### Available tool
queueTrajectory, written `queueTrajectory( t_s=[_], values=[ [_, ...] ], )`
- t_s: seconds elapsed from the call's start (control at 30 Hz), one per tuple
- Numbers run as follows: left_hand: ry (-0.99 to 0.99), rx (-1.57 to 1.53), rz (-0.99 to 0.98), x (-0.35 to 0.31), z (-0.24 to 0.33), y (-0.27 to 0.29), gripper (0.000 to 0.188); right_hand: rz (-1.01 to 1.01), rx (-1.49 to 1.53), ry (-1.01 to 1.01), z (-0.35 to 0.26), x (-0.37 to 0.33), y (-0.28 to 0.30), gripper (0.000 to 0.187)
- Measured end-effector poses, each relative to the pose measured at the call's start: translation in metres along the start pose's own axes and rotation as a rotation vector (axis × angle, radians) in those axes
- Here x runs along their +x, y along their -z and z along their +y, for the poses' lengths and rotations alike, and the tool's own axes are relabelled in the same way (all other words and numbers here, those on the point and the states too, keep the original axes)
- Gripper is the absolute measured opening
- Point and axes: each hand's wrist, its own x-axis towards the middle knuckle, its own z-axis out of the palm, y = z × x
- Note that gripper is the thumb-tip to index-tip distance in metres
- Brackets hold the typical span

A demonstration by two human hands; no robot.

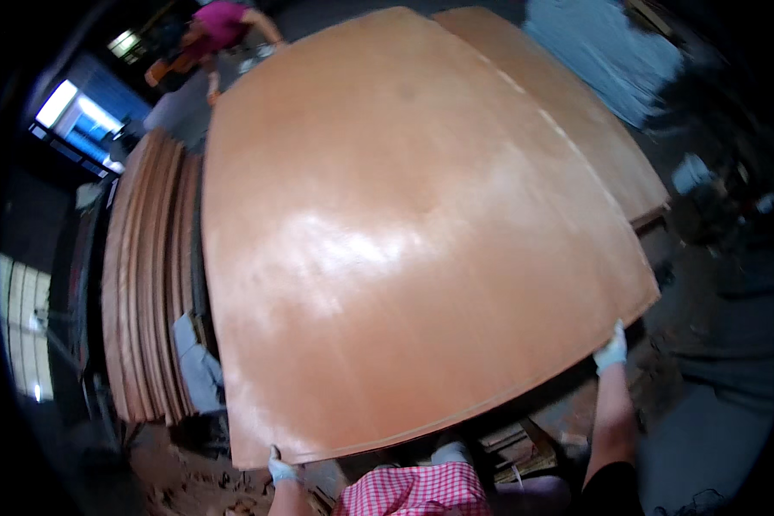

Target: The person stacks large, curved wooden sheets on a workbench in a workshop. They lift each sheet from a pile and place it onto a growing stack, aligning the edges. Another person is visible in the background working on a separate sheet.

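Observation:
A large, shiny orange-brown wooden sheet fills the middle of the head view. At its near left corner my gloved left hand grips the edge, thumb on top and fingers hidden beneath. My gloved right hand holds the near edge close to the right corner, its thumb also over the top. Another person in a pink top stands at the far left, with a hand at the sheet's far left edge. Under the sheet on the far right lies a second brown sheet.
To the left stands a stack of thin, curved-looking brown sheets, with grey-white material beside it. Pale plastic sheeting lies at the far right. A white container sits to the right. Wood scraps litter the floor near my feet.

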Motion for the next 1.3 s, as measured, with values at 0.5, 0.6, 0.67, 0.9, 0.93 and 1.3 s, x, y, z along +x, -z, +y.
queueTrajectory(
  t_s=[0.5,0.6,0.67,0.9,0.93,1.3],
  values=[
    [-0.377,0.309,0.503,-0.077,0.0,-0.135,0.041,-0.035,-0.402,0.165,-0.068,-0.014,-0.035,0.074],
    [-0.501,0.817,0.731,-0.102,-0.008,-0.145,0.046,0.05,-0.452,0.213,-0.054,-0.042,-0.064,0.075],
    [-0.752,0.703,0.567,-0.082,-0.039,-0.103,0.02,0.066,-0.476,0.232,-0.04,-0.054,-0.089,0.076],
    [-0.528,0.733,0.58,-0.055,-0.057,-0.085,0.017,0.106,-0.537,0.283,-0.031,-0.064,-0.116,0.077],
    [-0.49,0.682,0.616,-0.055,-0.048,-0.105,0.026,0.106,-0.52,0.336,-0.039,-0.069,-0.111,0.075],
    [-0.068,0.003,0.193,-0.025,0.005,-0.052,0.048,0.021,-0.378,0.205,-0.043,-0.021,-0.071,0.073]
  ],
)
